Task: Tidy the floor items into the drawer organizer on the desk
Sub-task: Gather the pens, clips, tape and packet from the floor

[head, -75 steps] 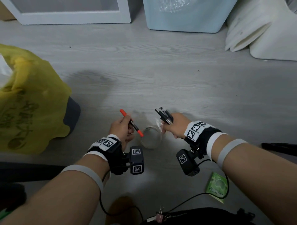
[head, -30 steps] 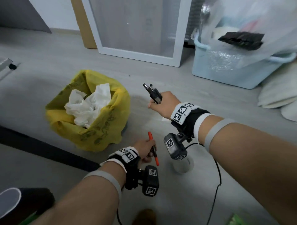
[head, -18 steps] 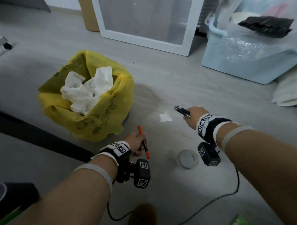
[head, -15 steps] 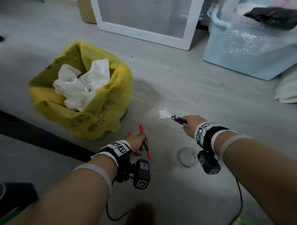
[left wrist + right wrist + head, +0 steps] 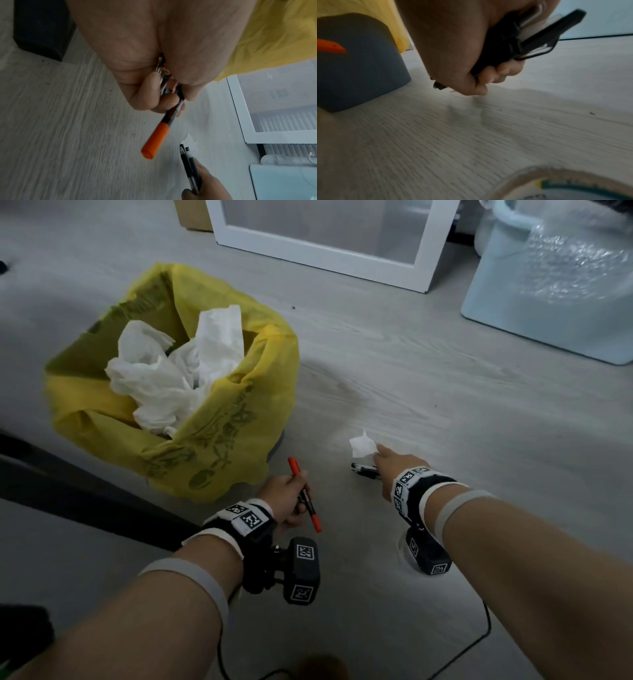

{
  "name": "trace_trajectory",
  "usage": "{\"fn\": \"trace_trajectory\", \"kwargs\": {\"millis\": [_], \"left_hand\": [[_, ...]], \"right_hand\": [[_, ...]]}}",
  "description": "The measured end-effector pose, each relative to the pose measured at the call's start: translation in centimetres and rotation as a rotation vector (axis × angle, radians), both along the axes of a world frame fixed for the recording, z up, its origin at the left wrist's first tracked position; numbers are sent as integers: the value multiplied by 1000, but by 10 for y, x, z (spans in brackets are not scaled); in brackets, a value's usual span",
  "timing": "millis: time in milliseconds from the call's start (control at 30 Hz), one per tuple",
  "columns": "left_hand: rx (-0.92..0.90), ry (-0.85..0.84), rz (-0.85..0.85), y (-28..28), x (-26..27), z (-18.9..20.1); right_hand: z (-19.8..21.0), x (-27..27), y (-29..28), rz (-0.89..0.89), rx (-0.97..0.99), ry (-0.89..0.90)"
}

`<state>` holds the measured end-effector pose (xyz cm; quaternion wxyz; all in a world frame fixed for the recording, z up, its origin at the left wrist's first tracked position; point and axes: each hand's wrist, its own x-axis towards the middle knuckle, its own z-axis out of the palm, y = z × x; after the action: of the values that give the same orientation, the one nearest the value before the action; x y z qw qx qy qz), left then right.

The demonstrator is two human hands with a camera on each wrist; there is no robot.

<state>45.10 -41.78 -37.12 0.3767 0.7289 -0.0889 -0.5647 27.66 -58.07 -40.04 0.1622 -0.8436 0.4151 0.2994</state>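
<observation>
Gripping: left hand point(image 5: 286, 497) an orange-capped marker point(image 5: 304, 498), right hand point(image 5: 390, 465) black pens point(image 5: 189, 164); labels unreadable.

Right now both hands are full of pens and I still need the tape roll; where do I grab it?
Probably hook a free finger of the right hand down through the centre of the tape roll from above, pinching its wall: it lies flat on the floor, hole up, near that wrist.
</observation>
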Motion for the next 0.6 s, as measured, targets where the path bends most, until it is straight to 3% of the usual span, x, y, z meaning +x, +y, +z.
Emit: {"fn": "trace_trajectory", "kwargs": {"millis": [133,267,467,600], "left_hand": [[-13,-6,10,-4,3,7],[-3,4,34,-1,0,13],[-58,22,-12,-12,-6,58],[-119,-10,-46,-21,0,102]], "right_hand": [[8,2,2,-31,-9,-40],[35,-5,0,-61,-68,-228],[164,28,-30,146,-284,-635],[241,85,-18,350,-307,-730]]}}
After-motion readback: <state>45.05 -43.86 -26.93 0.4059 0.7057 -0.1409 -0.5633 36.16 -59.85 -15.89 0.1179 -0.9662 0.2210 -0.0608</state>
